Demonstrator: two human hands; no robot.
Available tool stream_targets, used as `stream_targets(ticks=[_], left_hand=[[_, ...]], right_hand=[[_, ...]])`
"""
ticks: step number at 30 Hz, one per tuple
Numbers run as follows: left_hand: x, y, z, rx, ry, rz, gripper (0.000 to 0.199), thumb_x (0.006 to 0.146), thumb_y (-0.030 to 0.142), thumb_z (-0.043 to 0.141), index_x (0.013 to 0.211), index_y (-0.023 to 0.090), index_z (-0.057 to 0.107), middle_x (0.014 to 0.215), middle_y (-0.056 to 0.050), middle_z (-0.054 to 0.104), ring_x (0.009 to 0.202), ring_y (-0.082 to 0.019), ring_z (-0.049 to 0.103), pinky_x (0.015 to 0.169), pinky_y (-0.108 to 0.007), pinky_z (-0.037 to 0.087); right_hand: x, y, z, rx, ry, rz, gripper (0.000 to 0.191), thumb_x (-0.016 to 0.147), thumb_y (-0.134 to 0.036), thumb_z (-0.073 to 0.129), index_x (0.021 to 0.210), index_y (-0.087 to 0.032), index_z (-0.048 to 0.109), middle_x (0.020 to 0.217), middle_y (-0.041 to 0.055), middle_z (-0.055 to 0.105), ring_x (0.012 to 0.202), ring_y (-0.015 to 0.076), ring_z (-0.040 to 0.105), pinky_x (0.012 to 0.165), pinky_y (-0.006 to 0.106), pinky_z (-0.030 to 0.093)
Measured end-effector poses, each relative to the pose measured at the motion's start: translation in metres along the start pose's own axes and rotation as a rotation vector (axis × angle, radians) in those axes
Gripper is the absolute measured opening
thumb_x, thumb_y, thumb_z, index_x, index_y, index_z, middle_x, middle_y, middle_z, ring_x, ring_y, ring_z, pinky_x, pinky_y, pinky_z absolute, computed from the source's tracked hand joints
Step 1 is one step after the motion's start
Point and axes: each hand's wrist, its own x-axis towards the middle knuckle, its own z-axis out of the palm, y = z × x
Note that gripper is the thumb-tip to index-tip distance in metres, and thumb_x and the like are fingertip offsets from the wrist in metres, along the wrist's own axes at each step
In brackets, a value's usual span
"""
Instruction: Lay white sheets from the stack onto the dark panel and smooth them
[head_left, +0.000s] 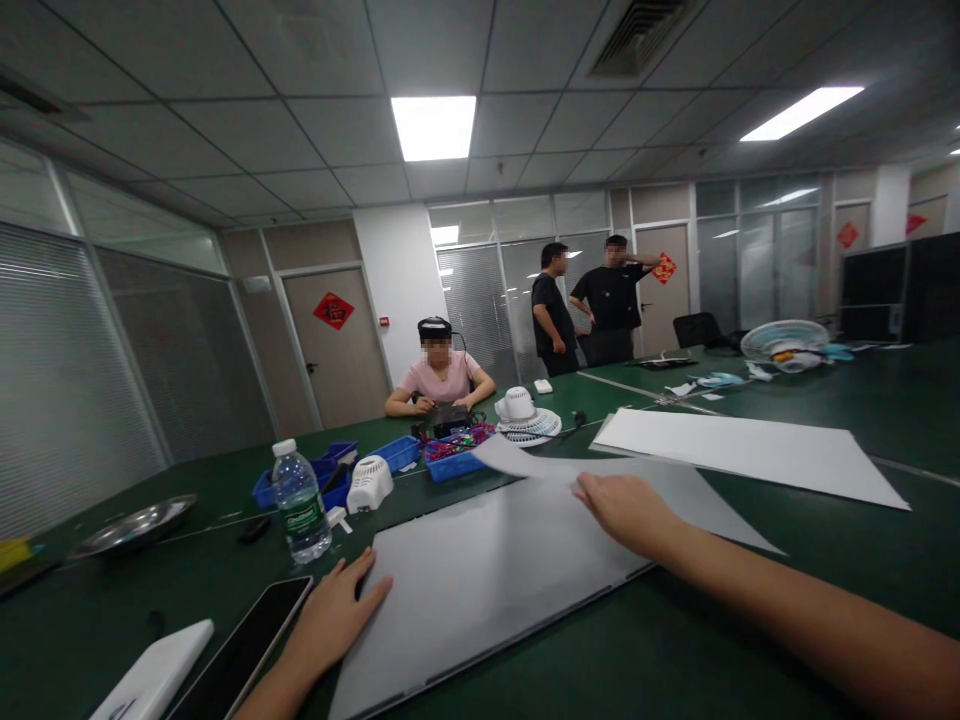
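A wide, flat grey-white panel point(465, 590) with dark edges lies on the green table in front of me. My left hand point(330, 615) rests on its left edge, thumb and fingers spread. Over the panel's far right part, my right hand point(622, 510) pinches the edge of a thin, flexible white sheet point(690, 495). The sheet's left corner curls up off the panel, and its right part spreads past the panel's right side. Part of the sheet is hidden behind my right hand and forearm.
Left of the panel are a water bottle point(301, 505), a phone point(244, 645), a white device point(154, 670) and a metal dish point(139, 525). Beyond stand blue bins point(457, 465) and white fan parts point(529, 420). White sheets point(750, 455) lie at right. A person point(442, 375) sits opposite.
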Motion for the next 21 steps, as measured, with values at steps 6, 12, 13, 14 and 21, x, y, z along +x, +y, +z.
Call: stream_targets(ticks=[6, 12, 13, 14, 21], left_hand=[[0.000, -0.003, 0.004, -0.018, -0.002, 0.020, 0.058, 0.096, 0.056, 0.053, 0.143, 0.022, 0.052, 0.155, -0.011, 0.050, 0.143, -0.030, 0.045, 0.120, -0.061, 0.027], [-0.001, 0.003, 0.001, 0.020, -0.033, 0.006, 0.079, 0.092, 0.066, 0.040, 0.151, 0.013, 0.046, 0.159, -0.009, 0.045, 0.149, -0.037, 0.033, 0.124, -0.053, 0.023], [-0.001, 0.005, 0.000, 0.028, -0.036, 0.000, 0.083, 0.089, 0.068, 0.042, 0.151, 0.012, 0.045, 0.159, -0.008, 0.045, 0.150, -0.039, 0.032, 0.124, -0.054, 0.024], [-0.001, 0.006, -0.001, 0.034, -0.038, -0.007, 0.086, 0.087, 0.069, 0.044, 0.151, 0.012, 0.045, 0.158, -0.008, 0.045, 0.150, -0.039, 0.031, 0.123, -0.054, 0.024], [0.000, 0.008, -0.006, 0.024, -0.046, -0.056, 0.074, 0.092, 0.061, 0.046, 0.150, 0.014, 0.046, 0.157, -0.013, 0.049, 0.149, -0.035, 0.035, 0.121, -0.055, 0.028]], right_hand=[[-0.029, -0.071, -0.010, 0.180, -0.085, -0.496, 0.028, 0.097, -0.042, 0.054, 0.104, -0.017, 0.065, 0.103, 0.0119, 0.071, 0.094, 0.0273, 0.068, 0.084, 0.041, 0.052], [-0.038, -0.074, -0.013, 0.383, -0.074, -0.664, 0.046, 0.100, -0.054, 0.048, 0.132, -0.023, 0.058, 0.137, 0.0073, 0.062, 0.122, 0.0208, 0.060, 0.104, 0.033, 0.046], [-0.034, -0.068, -0.011, 0.406, -0.067, -0.663, 0.049, 0.100, -0.055, 0.046, 0.137, -0.024, 0.055, 0.143, 0.0061, 0.058, 0.126, 0.0189, 0.058, 0.106, 0.031, 0.044], [-0.028, -0.059, -0.008, 0.418, -0.055, -0.643, 0.051, 0.101, -0.055, 0.044, 0.140, -0.024, 0.053, 0.146, 0.0059, 0.056, 0.129, 0.0178, 0.055, 0.109, 0.030, 0.042], [0.017, 0.084, 0.024, 0.243, 0.066, -0.037, 0.044, 0.098, -0.041, 0.059, 0.136, -0.019, 0.055, 0.149, 0.0119, 0.047, 0.137, 0.0308, 0.043, 0.114, 0.059, 0.033]])
